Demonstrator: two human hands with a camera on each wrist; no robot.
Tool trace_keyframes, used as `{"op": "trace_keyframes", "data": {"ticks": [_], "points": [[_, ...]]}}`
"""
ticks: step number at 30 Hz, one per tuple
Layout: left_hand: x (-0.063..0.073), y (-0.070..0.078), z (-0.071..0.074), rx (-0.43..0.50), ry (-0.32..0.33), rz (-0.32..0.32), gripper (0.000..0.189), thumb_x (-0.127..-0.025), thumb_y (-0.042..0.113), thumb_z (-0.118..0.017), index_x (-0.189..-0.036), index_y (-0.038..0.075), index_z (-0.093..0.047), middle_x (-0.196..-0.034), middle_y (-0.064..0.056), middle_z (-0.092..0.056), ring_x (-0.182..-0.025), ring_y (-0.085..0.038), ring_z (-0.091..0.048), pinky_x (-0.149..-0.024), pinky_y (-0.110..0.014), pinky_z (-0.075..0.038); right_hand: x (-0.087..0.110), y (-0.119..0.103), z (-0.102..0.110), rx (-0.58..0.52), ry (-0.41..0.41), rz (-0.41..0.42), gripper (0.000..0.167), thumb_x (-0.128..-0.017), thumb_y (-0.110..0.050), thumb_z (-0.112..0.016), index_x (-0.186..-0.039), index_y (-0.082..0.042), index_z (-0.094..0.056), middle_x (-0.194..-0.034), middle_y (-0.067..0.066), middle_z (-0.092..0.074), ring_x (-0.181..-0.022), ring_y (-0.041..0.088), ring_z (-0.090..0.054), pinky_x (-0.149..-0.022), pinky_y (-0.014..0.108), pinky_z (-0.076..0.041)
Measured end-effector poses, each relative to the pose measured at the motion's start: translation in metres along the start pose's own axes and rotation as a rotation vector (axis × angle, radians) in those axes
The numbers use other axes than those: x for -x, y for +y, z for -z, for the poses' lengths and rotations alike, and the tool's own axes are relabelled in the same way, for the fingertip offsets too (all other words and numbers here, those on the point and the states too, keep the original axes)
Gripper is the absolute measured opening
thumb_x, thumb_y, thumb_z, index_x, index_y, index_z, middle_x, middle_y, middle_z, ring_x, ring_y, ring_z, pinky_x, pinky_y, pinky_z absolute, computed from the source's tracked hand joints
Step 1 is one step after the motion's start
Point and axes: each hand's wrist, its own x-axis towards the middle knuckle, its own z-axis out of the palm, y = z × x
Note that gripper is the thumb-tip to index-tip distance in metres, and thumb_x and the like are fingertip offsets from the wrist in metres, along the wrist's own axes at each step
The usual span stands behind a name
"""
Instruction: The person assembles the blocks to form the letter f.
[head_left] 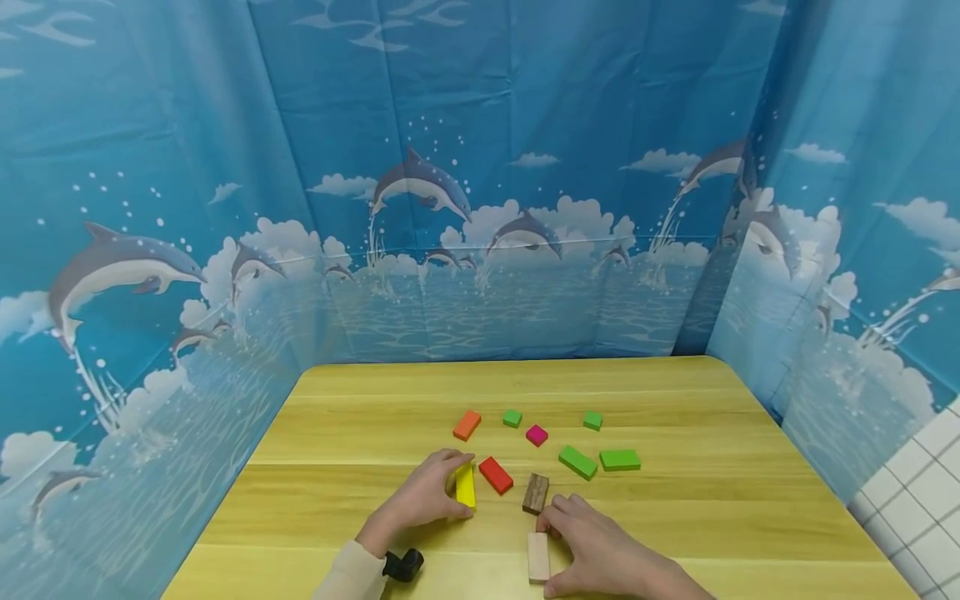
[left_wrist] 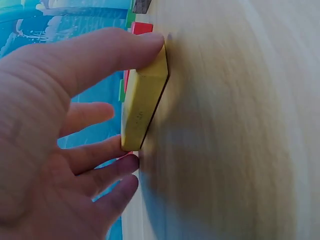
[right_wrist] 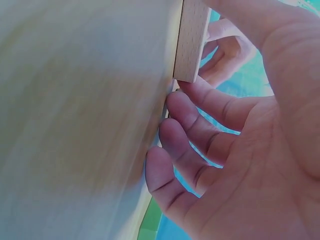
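Observation:
My left hand (head_left: 429,492) pinches a yellow block (head_left: 466,487) by its two ends, thumb at the near end and fingertip at the far one. In the left wrist view the yellow block (left_wrist: 145,100) lies low over the wooden tabletop. To the right, my right hand (head_left: 600,546) holds a pale bare-wood block (head_left: 537,558) lengthwise between thumb and index finger; its other fingers bend down to the table in the right wrist view. Just beyond that block lies a dark brown wood-grain block (head_left: 536,493). A red block (head_left: 497,475) lies between the yellow and brown ones.
Farther back on the table (head_left: 337,467) lie an orange block (head_left: 467,426), a small magenta block (head_left: 537,435), and several green blocks, among them a long one (head_left: 577,462). A dolphin-print curtain (head_left: 450,308) hangs along the back and sides.

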Motion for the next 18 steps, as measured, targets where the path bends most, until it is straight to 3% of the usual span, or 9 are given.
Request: {"op": "trace_keyframes", "data": {"ticks": [9,18], "points": [[-0.005,0.005,-0.002,0.022,0.034,-0.014,0.089,-0.079,0.043,-0.085,-0.154,0.019,-0.044,-0.149,0.000,-0.045,-0.132,-0.027,-0.048,-0.104,-0.051,-0.045,0.000,-0.001,0.000,0.009,-0.001,0.008,0.061,-0.069,-0.067,-0.082,-0.113,-0.030,-0.062,-0.104,-0.020,-0.049,-0.090,0.006,-0.041,-0.072,0.025,-0.043],[-0.010,0.024,-0.003,0.058,0.024,-0.048,0.088,-0.081,0.040,-0.084,-0.156,0.021,-0.042,-0.154,-0.002,-0.041,-0.136,-0.028,-0.046,-0.104,-0.053,-0.044,-0.001,0.000,0.000,0.014,-0.013,0.006,0.062,-0.069,-0.070,-0.080,-0.113,-0.030,-0.062,-0.104,-0.019,-0.050,-0.090,0.006,-0.042,-0.073,0.026,-0.044]]}}
